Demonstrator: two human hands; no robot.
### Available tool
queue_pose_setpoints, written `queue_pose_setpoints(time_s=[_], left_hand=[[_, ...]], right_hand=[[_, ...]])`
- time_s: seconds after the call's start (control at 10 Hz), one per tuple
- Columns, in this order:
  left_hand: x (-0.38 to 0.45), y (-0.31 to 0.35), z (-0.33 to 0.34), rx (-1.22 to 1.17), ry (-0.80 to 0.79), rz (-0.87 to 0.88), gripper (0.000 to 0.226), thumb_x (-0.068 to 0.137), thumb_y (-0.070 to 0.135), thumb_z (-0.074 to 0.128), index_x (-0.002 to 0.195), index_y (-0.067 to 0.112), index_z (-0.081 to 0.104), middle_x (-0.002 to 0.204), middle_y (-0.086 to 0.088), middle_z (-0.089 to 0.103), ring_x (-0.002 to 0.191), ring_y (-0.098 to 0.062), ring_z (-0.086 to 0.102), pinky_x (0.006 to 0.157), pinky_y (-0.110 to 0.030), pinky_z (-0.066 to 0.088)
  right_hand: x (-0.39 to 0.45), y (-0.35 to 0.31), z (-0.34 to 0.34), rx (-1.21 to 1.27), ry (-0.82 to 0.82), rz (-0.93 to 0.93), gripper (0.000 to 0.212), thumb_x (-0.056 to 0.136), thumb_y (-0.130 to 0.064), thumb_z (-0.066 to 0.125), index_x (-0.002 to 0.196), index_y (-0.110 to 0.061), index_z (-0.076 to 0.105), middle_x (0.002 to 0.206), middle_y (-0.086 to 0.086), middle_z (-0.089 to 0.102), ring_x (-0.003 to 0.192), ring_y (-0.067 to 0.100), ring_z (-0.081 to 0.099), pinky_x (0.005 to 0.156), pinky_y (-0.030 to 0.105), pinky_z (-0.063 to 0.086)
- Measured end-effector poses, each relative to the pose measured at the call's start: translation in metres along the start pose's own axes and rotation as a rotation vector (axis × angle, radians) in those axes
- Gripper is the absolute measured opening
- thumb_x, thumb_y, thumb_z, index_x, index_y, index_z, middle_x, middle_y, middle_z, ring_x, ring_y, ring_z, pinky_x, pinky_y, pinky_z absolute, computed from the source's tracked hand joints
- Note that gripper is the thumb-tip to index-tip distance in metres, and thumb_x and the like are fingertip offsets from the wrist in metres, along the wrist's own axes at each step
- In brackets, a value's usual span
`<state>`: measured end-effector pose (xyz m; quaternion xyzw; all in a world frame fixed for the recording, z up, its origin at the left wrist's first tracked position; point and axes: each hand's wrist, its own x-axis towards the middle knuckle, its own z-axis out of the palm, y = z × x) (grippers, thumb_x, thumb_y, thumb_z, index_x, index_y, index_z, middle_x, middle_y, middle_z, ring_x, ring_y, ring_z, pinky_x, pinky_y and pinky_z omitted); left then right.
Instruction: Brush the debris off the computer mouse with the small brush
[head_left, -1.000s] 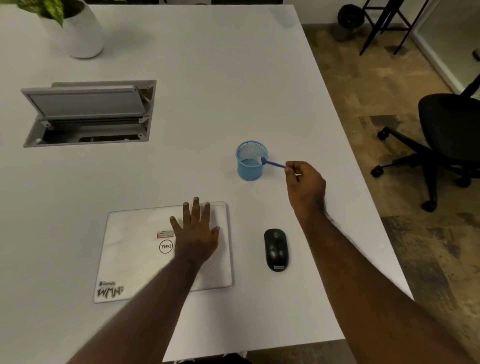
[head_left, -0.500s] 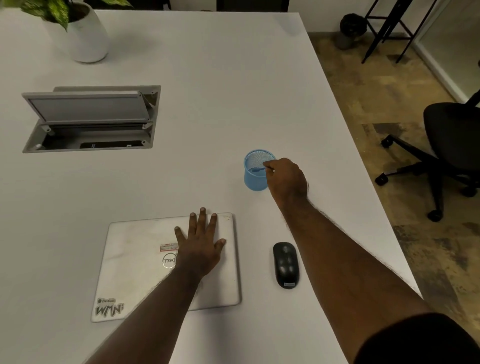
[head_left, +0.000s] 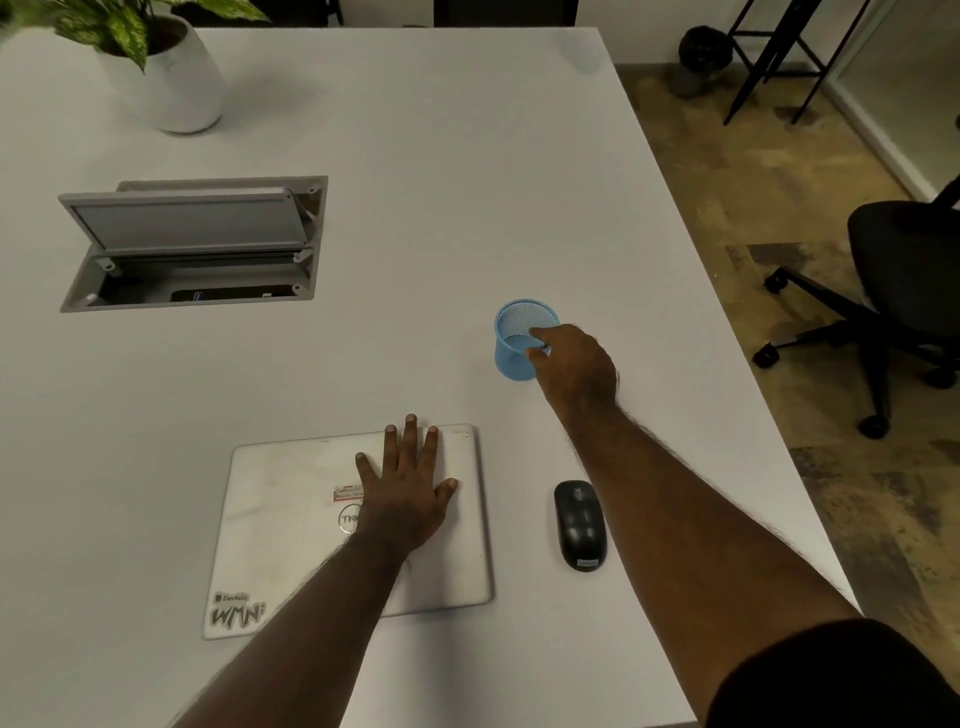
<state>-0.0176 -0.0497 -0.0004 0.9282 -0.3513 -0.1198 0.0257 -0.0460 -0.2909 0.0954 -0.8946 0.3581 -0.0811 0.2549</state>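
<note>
The black computer mouse (head_left: 580, 525) lies on the white table (head_left: 415, 156), right of the closed laptop. My right hand (head_left: 574, 366) reaches to the blue mesh cup (head_left: 517, 338), with forefinger over the near rim and thumb against the outer wall. The small brush does not show; my fingers hide whatever is between them, and the part of the cup's inside I can see holds nothing. My left hand (head_left: 410, 483) rests flat on the laptop lid (head_left: 291, 519), fingers spread, holding nothing. No debris can be made out on the mouse.
An open grey cable hatch (head_left: 192, 244) is set into the table at the left. A white pot with a plant (head_left: 171, 78) stands at the far left corner. The table's right edge runs close past the cup; a black office chair (head_left: 904, 291) stands on the floor beyond.
My right hand carried the blue-handled brush from beside the cup to over it and down to the rim; the brush has dropped out of sight. The left hand stayed on the laptop.
</note>
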Motion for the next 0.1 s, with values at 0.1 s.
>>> queue_pose_setpoints(time_s=[0.1], left_hand=[[-0.0057, -0.0005, -0.0062, -0.012, 0.039, -0.011, 0.071, 0.09, 0.054, 0.033, 0.143, 0.01, 0.047, 0.152, -0.02, 0.039, 0.135, -0.044, 0.042, 0.088, -0.073, 0.04]], right_hand=[[-0.0104, 0.0028, -0.0143, -0.016, 0.035, -0.016, 0.039, 0.093, -0.03, 0.063, 0.131, -0.02, 0.063, 0.131, 0.004, 0.064, 0.117, 0.025, 0.061, 0.095, 0.041, 0.051]])
